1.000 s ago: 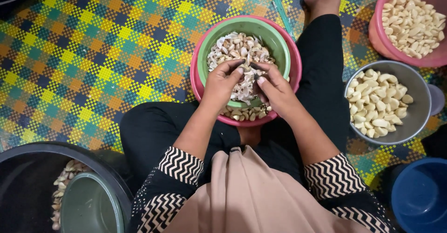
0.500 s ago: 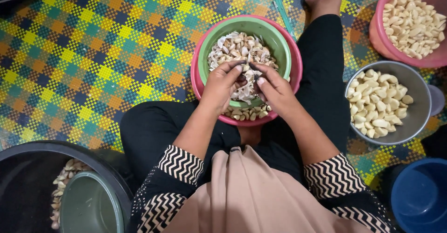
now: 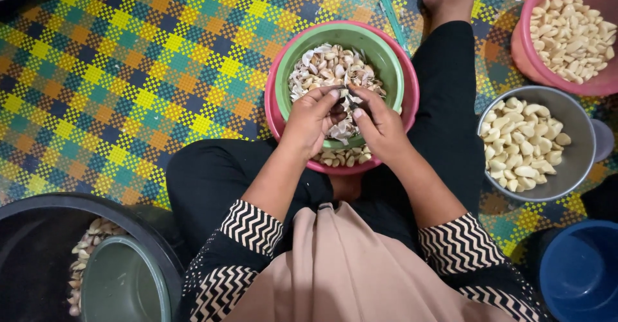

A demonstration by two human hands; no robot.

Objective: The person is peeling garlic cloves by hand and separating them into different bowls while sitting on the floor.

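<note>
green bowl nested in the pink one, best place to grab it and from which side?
Take the green bowl by its far rim, coming from above on the side away from the person. That arc stands bare and raised above the pink bowl. The near rim is covered by the left hand and right hand, and garlic skins fill the inside, so a pinch grip over the rim seems safest.

No packages, labels, signs or screens in view. Nothing printed or boxed anywhere in the head view.
</note>
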